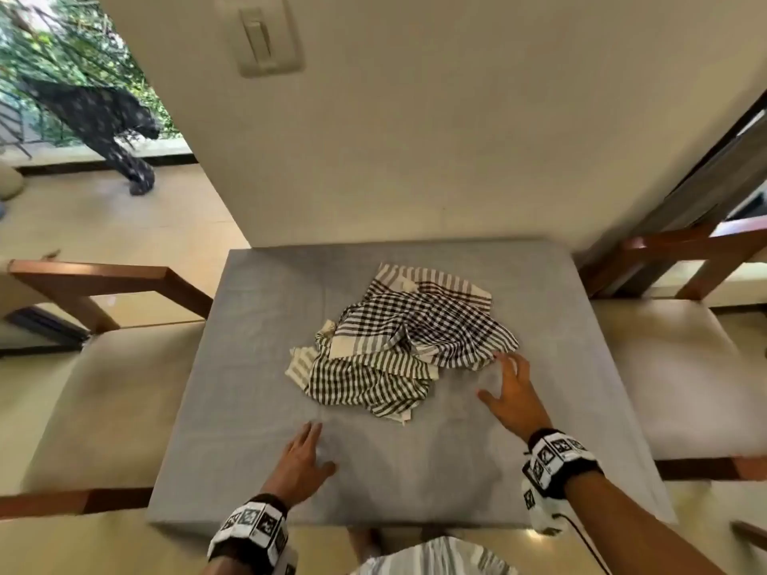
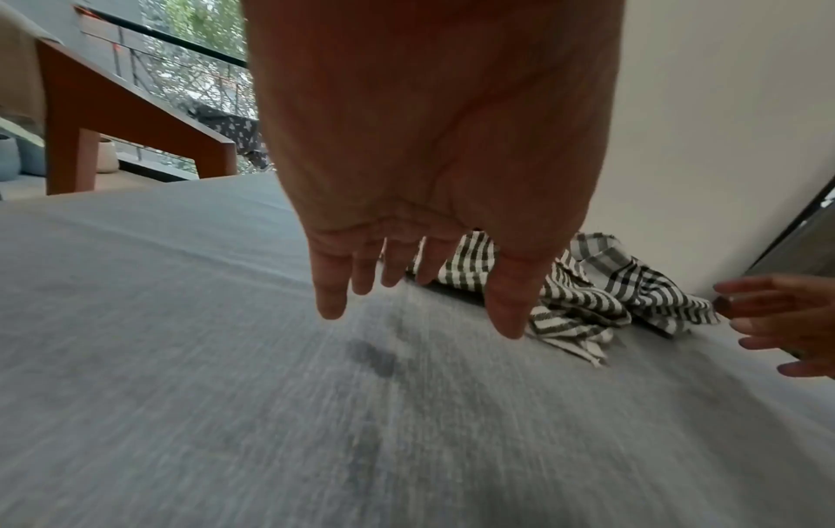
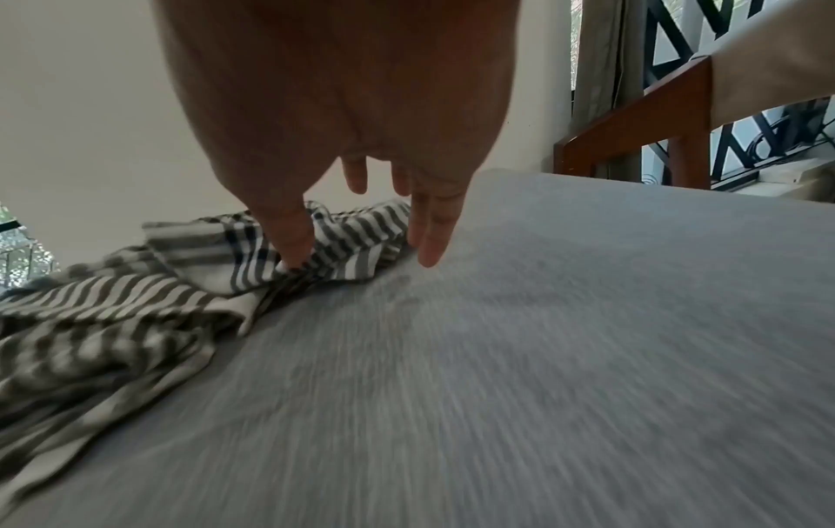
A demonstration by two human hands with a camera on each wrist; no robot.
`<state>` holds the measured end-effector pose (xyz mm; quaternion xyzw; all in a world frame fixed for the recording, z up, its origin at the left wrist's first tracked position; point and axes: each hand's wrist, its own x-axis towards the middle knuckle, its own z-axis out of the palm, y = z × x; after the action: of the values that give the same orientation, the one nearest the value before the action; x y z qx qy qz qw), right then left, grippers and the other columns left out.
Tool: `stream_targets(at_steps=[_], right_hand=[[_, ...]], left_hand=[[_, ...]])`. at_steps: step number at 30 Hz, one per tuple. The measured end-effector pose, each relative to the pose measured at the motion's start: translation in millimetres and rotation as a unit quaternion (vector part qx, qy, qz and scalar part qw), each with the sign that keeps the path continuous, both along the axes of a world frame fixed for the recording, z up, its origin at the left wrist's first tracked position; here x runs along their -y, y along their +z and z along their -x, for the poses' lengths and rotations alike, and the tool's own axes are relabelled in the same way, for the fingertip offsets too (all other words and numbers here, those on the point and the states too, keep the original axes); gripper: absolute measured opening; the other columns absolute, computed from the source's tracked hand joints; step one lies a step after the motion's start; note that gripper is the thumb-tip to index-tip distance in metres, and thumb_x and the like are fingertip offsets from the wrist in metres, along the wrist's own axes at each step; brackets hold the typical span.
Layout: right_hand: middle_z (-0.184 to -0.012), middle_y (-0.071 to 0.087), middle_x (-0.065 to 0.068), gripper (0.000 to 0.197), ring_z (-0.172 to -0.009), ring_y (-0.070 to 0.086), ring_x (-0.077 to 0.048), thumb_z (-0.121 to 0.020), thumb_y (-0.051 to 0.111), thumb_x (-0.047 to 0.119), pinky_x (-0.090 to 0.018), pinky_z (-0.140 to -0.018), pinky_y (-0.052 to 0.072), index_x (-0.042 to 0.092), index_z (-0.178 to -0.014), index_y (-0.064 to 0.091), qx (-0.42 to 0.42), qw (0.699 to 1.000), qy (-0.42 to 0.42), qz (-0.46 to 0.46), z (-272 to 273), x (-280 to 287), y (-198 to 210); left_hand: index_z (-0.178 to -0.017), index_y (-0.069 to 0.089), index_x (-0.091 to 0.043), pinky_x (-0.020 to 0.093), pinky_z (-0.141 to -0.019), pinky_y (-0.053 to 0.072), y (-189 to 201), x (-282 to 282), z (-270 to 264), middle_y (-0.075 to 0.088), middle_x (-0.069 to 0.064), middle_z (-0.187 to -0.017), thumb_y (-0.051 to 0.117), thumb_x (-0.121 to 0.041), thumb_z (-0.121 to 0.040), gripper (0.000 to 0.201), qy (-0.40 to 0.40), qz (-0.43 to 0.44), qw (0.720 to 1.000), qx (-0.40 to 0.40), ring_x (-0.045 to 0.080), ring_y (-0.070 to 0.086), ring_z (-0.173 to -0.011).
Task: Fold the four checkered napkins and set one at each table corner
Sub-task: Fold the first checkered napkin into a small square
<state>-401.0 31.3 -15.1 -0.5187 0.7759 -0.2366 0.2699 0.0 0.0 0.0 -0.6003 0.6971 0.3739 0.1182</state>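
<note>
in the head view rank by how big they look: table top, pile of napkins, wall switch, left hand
1. table top
2. pile of napkins
3 and 4. wall switch and left hand look about alike, so I won't rank them; the hand is also nearer the camera.

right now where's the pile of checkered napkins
In the head view the crumpled pile of black-and-white checkered napkins lies mid-table on the grey tablecloth, slightly toward the far edge, with the right hand at its near-right edge.
</note>
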Motion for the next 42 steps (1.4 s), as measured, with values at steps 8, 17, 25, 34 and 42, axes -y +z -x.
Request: stream_targets(at_steps=[8,17,25,34,42], right_hand=[[-0.165,0.001,-0.012,0.094,-0.152,0.007,-0.030,-0.088,0.059,0.059,-0.050,-0.122,0.017,0.019,-0.158,0.010,0.085,0.993,-0.004,-0.079,29.7,77.7,-2.4],[-0.163,0.006,-0.016,0.100,-0.150,0.010,-0.037,-0.084,0.067,0.056,-0.052,-0.122,0.014,0.023,-0.158,0.008,0.069,0.981,0.116,-0.140,-19.8,112.7,-27.1],[-0.164,0.010,-0.010,0.094,-0.150,0.013,-0.032,-0.085,0.071,0.043,-0.043,-0.122,0.016,0.018,-0.157,0.017,0.060,0.971,0.201,-0.117,-94.3,127.3,-17.3],[-0.160,0.021,-0.013,0.064,-0.146,0.023,-0.030,-0.099,0.056,0.036,-0.033,-0.119,0.017,0.010,-0.152,0.033,0.042,0.930,0.350,-0.109,-218.2,146.3,-5.3],[-0.146,0.045,-0.009,0.065,-0.130,0.046,-0.025,-0.100,0.032,0.059,-0.044,-0.110,0.038,0.009,-0.129,0.061,0.072,0.949,0.298,-0.076,-253.6,153.3,-2.4]], left_hand=[[-0.157,0.006,-0.023,0.038,-0.119,0.022,10.5,-12.7,49.0,0.004,0.003,-0.165,0.061,-0.040,-0.094,0.086,0.049,-0.023,0.998,-0.021,0.027,0.016,-0.150],[-0.157,0.004,-0.026,0.039,-0.120,0.021,11.3,-5.1,58.8,-0.001,-0.001,-0.166,0.061,-0.040,-0.094,0.086,0.043,0.016,0.998,-0.042,0.026,0.011,-0.151],[-0.155,0.008,-0.038,0.040,-0.119,0.019,13.4,16.1,7.3,-0.001,-0.002,-0.165,0.061,-0.037,-0.095,0.081,0.045,0.006,0.998,-0.048,0.028,0.010,-0.150],[-0.155,0.015,-0.034,0.041,-0.122,0.016,4.2,25.7,-72.0,0.008,0.009,-0.164,0.058,-0.046,-0.094,0.076,0.087,-0.027,0.996,-0.019,0.029,0.012,-0.150],[-0.147,0.039,-0.024,0.036,-0.111,0.036,6.0,25.9,-124.0,0.043,0.002,-0.148,0.058,-0.042,-0.094,0.058,0.128,0.018,0.990,-0.061,0.018,0.041,-0.132]])
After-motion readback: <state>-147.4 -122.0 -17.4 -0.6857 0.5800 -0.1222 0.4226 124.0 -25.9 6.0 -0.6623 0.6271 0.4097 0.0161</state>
